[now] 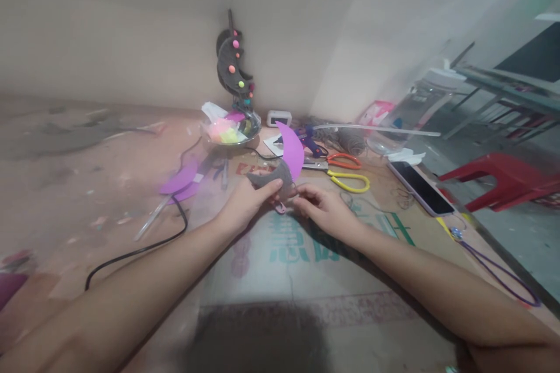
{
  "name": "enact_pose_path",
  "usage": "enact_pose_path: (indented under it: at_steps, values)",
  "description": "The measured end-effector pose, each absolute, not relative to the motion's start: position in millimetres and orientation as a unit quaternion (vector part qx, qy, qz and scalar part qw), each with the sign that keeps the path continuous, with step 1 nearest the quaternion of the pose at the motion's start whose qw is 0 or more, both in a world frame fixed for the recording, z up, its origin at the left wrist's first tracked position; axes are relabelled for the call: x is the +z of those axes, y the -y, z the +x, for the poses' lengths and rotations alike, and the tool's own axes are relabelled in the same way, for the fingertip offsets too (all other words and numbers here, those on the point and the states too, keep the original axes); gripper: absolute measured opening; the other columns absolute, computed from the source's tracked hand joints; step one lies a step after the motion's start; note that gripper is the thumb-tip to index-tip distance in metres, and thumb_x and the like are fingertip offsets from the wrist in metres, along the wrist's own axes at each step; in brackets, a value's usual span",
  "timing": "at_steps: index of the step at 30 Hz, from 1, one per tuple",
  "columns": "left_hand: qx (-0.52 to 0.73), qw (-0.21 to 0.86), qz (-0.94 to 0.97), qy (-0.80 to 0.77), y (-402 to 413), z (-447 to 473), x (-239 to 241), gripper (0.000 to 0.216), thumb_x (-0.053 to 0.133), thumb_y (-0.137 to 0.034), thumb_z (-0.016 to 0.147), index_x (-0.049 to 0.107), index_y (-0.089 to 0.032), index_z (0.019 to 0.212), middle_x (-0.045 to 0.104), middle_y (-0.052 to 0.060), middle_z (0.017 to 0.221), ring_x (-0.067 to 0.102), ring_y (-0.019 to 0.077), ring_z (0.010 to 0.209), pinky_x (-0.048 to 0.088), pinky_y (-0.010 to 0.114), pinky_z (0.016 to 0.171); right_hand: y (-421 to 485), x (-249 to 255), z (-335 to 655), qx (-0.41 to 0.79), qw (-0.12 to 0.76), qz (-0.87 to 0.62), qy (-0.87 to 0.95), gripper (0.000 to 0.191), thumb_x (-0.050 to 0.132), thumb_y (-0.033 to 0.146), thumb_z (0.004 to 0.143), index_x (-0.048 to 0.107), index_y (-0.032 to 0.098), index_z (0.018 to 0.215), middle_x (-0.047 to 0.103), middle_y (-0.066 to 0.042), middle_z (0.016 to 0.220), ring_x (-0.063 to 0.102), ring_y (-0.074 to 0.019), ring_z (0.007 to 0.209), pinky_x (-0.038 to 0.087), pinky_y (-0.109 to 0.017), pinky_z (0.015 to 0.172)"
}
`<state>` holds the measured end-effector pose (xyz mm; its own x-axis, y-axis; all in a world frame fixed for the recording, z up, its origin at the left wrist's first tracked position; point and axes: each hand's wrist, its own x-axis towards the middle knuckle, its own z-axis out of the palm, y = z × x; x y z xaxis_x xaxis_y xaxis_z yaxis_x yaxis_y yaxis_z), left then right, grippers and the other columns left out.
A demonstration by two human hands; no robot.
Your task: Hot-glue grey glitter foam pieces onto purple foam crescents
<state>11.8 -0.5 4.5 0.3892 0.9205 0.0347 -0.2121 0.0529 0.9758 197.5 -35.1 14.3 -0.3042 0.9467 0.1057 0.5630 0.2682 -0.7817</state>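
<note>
The fingers of your left hand (247, 198), in the middle of the frame, are closed on a purple crescent (293, 151), the thumb pressing on the part covered in grey yarn (272, 176); its bare purple end points up. Just right of it, the fingers of your right hand (326, 210) are bent with thumb and fingertips near each other, close to the crescent's lower edge; you cannot tell from here whether they grip a strand. A small pink looped item (280, 208) shows just below, between your hands.

Beyond, right of centre, lie scissors (319, 166) with one orange and one yellow handle, and behind them a purple glue gun (310, 143). At upper centre, a dark crescent ornament (228, 67) dotted with coloured balls stands behind a bowl (231, 141). Left of centre, more purple pieces (186, 180) rest on the counter (105, 198) beside a black cord (135, 250). A phone (422, 189) lies at the right, with a red stool (503, 178) past the counter's edge.
</note>
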Motion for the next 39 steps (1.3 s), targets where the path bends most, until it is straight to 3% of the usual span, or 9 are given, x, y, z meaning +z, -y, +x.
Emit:
enact_pose_path:
  at_steps: [3,6,12,19,26,39]
  values:
    - [0.440,0.638,0.538,-0.332,2,13,3,0.022,0.063,-0.034,0.078,0.053,-0.015,0.073,0.059,-0.002,0.061,0.063,0.0162,0.052,0.050,0.029,0.056,37,11,200,0.123,0.232,-0.475,0.840,0.024,0.043,0.030,0.094,0.063,0.018,0.094,0.066,-0.006,0.084,0.059,-0.0163,0.075,0.043,-0.029,0.068]
    - [0.436,0.629,0.550,-0.335,3,13,0,0.021,0.063,-0.034,0.079,0.053,-0.015,0.075,0.060,-0.001,0.062,0.063,0.0166,0.055,0.051,0.030,0.058,39,8,203,-0.043,0.187,-0.424,0.885,0.026,0.040,0.027,0.095,0.063,0.016,0.091,0.062,-0.006,0.076,0.055,-0.0170,0.073,0.038,-0.029,0.066]
    - [0.428,0.547,0.598,-0.401,7,12,6,0.019,0.064,-0.031,0.078,0.054,-0.015,0.079,0.063,0.000,0.065,0.063,0.0161,0.059,0.050,0.029,0.062,46,27,204,-0.157,0.139,-0.367,0.907,0.023,0.041,0.020,0.094,0.060,0.015,0.083,0.056,-0.005,0.073,0.048,-0.0169,0.069,0.032,-0.030,0.063]
    - [0.380,0.538,0.642,-0.393,12,13,7,0.024,0.062,-0.033,0.078,0.063,-0.014,0.091,0.068,0.003,0.075,0.062,0.0159,0.067,0.049,0.027,0.064,50,54,211,-0.185,0.093,-0.346,0.915,0.025,0.040,0.019,0.095,0.064,0.015,0.088,0.058,-0.006,0.077,0.047,-0.0183,0.072,0.031,-0.032,0.063]
    - [0.358,0.554,0.635,-0.401,10,11,17,0.020,0.061,-0.031,0.078,0.066,-0.013,0.085,0.066,0.000,0.070,0.060,0.0141,0.064,0.047,0.025,0.063,43,65,225,-0.140,0.113,-0.414,0.892,0.020,0.046,0.021,0.092,0.065,0.019,0.097,0.061,-0.005,0.082,0.053,-0.0179,0.076,0.034,-0.030,0.064]
    - [0.337,0.619,0.596,-0.386,7,9,21,0.017,0.063,-0.030,0.074,0.064,-0.013,0.076,0.056,-0.001,0.059,0.053,0.0110,0.054,0.043,0.023,0.054,23,83,253,-0.025,0.147,-0.445,0.883,0.019,0.050,0.022,0.090,0.068,0.021,0.088,0.066,-0.006,0.093,0.060,-0.0198,0.091,0.042,-0.030,0.074]
